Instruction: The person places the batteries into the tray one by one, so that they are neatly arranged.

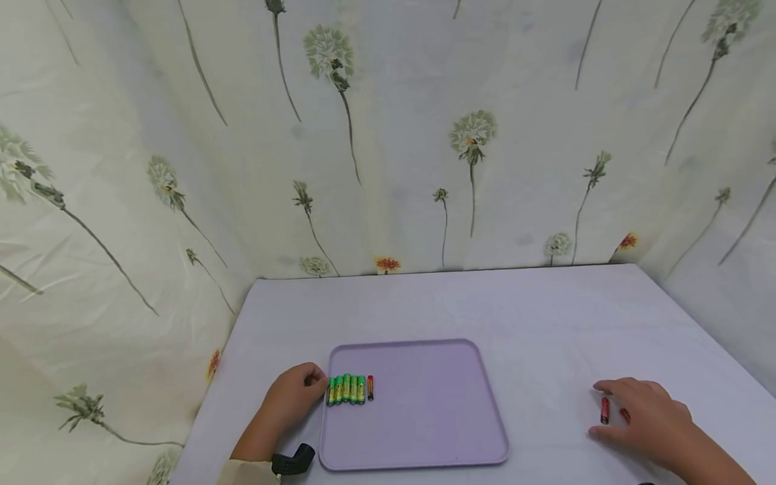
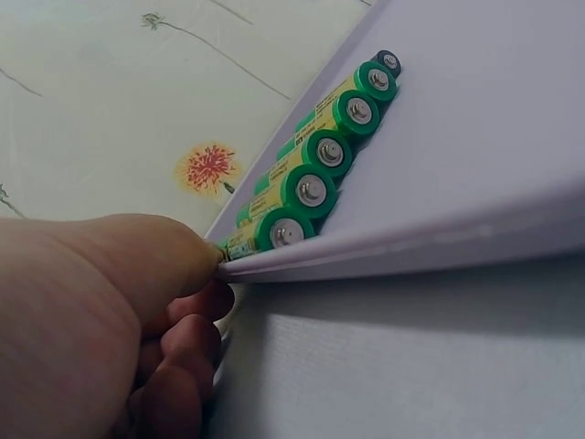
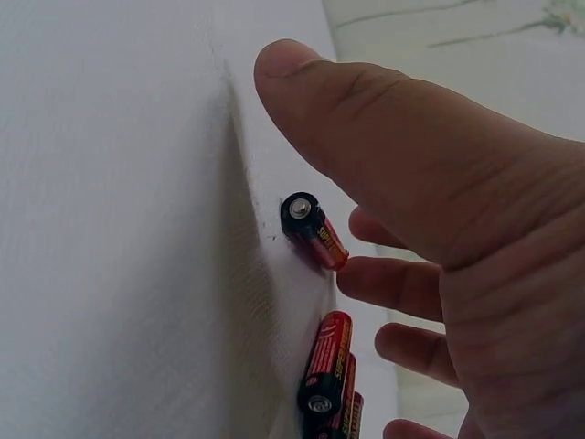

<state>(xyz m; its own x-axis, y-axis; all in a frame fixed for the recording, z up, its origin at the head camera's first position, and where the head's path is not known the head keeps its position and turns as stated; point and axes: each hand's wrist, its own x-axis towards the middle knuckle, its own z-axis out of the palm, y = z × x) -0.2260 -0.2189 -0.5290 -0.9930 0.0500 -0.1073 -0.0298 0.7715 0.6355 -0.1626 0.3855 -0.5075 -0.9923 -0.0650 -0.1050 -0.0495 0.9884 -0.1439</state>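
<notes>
My left hand (image 1: 297,395) is at the left edge of a lilac tray (image 1: 418,438). In the left wrist view its thumb (image 2: 169,247) and curled forefinger pinch the tray's rim. Right beside it, several green-and-yellow batteries (image 1: 346,389) lie in a row inside the tray, with one thinner red-and-black battery (image 1: 370,388) at the row's right end. Away to the right, my right hand (image 1: 651,414) hovers low over the table, thumb and fingers spread apart. A red-and-black battery (image 3: 313,230) lies in the gap between them, and more red batteries (image 3: 330,361) lie beside it, partly hidden by the hand in the head view.
A white cloth covers the table (image 1: 545,316), with a raised fold (image 3: 242,183) near the red batteries. Floral fabric (image 1: 400,135) hangs behind the table and along its sides. A black band (image 1: 294,460) sits at my left wrist.
</notes>
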